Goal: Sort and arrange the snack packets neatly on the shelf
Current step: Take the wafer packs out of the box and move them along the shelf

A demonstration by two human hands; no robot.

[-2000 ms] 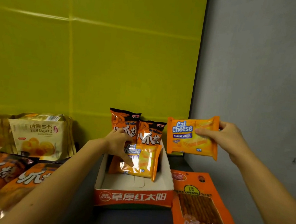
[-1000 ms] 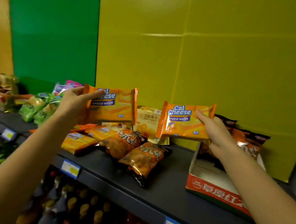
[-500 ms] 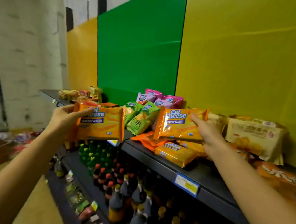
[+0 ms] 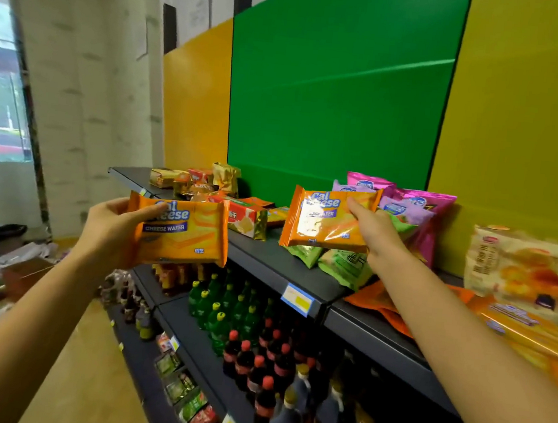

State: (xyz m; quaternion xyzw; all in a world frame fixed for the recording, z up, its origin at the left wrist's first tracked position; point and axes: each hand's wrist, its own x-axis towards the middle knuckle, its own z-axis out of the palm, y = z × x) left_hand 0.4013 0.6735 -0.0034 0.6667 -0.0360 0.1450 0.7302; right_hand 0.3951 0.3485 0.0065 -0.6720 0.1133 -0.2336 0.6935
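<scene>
Two orange foil Cal Cheese wafer packets are held up in the air: the left packet [image 4: 182, 231] pinched at its 9 o'clock edge by the left hand [image 4: 112, 229], out past the dark metal shelf [image 4: 302, 271]. The right packet [image 4: 327, 221] is gripped at its 3 o'clock edge by the right hand [image 4: 376, 231], above green snack bags [image 4: 340, 263], with pink and purple bags [image 4: 414, 207] at its 2 o'clock.

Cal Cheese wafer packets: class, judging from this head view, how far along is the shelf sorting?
Done: green packets and purple packets already sit grouped on the top shelf.
In hand: the left hand has one Cal Cheese packet in its grip off the shelf edge; the right hand holds another over the green packets.
Left: both need placing, and the orange packets at right lie jumbled.
</scene>
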